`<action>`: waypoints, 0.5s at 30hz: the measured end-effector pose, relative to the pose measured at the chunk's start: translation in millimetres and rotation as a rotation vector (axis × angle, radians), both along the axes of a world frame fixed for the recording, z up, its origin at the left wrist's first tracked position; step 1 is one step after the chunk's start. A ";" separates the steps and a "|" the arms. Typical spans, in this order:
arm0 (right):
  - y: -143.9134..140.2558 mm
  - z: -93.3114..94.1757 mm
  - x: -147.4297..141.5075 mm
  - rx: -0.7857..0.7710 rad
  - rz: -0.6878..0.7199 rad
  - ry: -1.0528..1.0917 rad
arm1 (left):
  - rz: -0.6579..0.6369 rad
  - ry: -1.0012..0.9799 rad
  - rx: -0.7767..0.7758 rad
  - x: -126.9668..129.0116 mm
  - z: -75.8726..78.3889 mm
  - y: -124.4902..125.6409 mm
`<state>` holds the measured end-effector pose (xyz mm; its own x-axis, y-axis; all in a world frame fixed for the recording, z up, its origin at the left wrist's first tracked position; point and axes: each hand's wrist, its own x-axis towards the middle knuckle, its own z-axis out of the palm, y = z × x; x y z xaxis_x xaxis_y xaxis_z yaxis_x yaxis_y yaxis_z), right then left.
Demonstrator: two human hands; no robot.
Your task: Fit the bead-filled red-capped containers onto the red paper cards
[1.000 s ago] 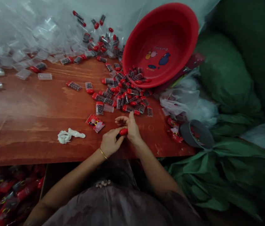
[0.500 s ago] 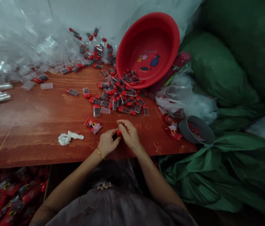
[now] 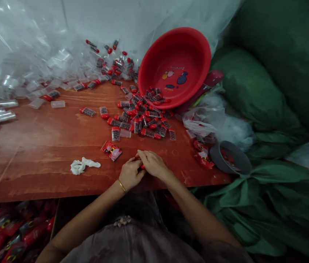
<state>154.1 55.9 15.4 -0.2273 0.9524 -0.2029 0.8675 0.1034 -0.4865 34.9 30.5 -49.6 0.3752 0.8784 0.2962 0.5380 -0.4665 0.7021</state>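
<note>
Both hands, left [image 3: 130, 173] and right [image 3: 152, 164], now closed together over small red piece [image 3: 142, 167], formerly exposed; grip clenched, below tipped red basin [image 3: 198, 47] on desk [image 3: 33, 146].

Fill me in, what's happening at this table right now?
A person sits at a wooden table, both hands together at its near edge. The left hand and right hand pinch a small red item, mostly hidden by their fingers. A tipped red basin has small red-capped clear cases lying before it. A red packet lies nearby.
</note>
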 end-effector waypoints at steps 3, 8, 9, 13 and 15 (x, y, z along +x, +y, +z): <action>1.3 -3.6 2.5 -0.048 0.012 0.049 | -0.018 0.005 -0.021 -0.2 -0.8 1.1; 0.5 -12.1 7.4 -0.087 0.057 0.100 | -0.059 -0.052 -0.054 0.8 -1.1 -0.3; 0.7 -13.8 8.0 -0.087 0.054 0.116 | -0.061 -0.058 -0.060 1.3 -1.4 -0.4; 5.2 -17.8 8.4 -0.090 0.039 0.190 | -0.020 -0.054 -0.071 3.3 -3.1 1.1; 7.5 -18.0 7.8 -0.097 0.025 0.220 | -0.016 -0.056 -0.065 3.6 -3.8 2.4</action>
